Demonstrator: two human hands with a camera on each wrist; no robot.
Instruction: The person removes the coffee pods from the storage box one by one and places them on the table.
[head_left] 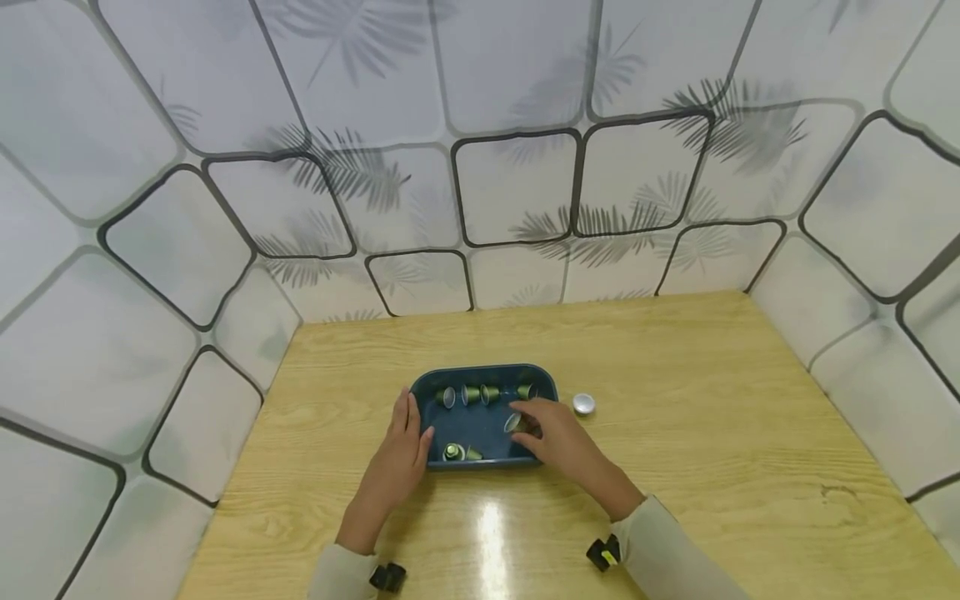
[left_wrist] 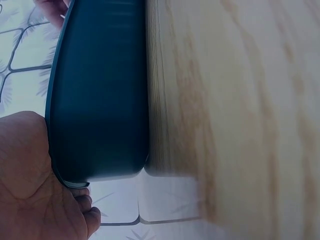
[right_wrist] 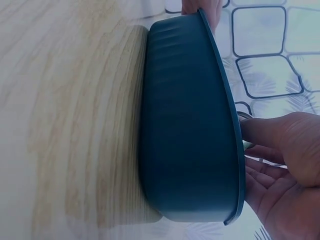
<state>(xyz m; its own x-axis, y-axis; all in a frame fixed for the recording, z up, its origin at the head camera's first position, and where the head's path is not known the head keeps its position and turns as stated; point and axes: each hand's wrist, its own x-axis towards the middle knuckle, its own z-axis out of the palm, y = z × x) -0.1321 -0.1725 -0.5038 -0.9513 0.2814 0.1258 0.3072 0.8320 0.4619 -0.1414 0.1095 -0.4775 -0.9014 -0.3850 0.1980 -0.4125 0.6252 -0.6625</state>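
A dark blue tray point(head_left: 480, 465) with rounded corners sits on the table, with several green coffee capsules inside. My left hand point(head_left: 397, 458) holds the tray's left end, fingers along the outer side and thumb over the rim. In the left wrist view the fingertips point(left_wrist: 92, 220) curl below the rim. Over the tray's right part, my right hand point(head_left: 555, 437) pinches a coffee capsule point(head_left: 513, 422) between thumb and fingers, its pale round face turned left. The right wrist view shows only a sliver of it behind the tray wall point(right_wrist: 190, 115).
A single capsule point(head_left: 583, 404) lies on the wooden table point(head_left: 712, 433) just right of the tray, pale face up. Along the tray's back side lie several capsules point(head_left: 471, 394); near its front-left corner are two more, one upright capsule point(head_left: 452, 452). Patterned white panels point(head_left: 517, 187) enclose the table.
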